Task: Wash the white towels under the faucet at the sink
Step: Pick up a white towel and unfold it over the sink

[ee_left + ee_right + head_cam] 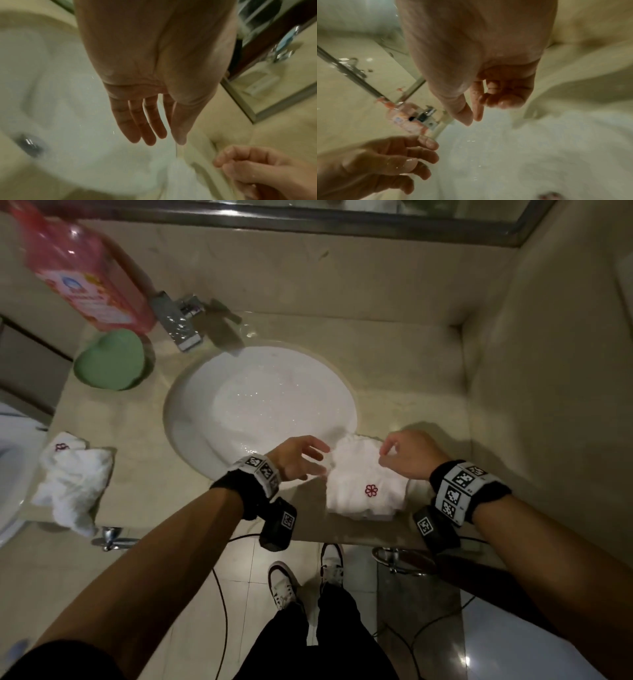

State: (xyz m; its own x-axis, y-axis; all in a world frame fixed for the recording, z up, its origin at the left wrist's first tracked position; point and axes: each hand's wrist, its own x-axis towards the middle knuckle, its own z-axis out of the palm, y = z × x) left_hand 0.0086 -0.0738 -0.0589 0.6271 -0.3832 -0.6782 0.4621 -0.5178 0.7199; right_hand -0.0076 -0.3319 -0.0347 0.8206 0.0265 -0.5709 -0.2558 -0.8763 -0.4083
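A folded stack of white towels [366, 484] with a red flower mark lies on the counter just right of the white sink basin [260, 405]. My left hand [305, 457] reaches from the basin's near rim with straight fingers at the stack's left edge and holds nothing; its flat open palm [150, 128] shows in the left wrist view. My right hand [404, 453] hovers over the stack's far right corner, fingers loosely curled and empty [476, 115]. The towel [539, 155] lies blurred below it. A second, crumpled pile of white towels [72, 474] sits on the counter's left end.
The chrome faucet [178, 320] stands at the basin's far left, with no stream visible. A pink bottle [78, 265] and a green dish [109, 361] are beside it. A wall [548, 371] closes the counter's right end. A mirror edge [342, 217] runs along the back.
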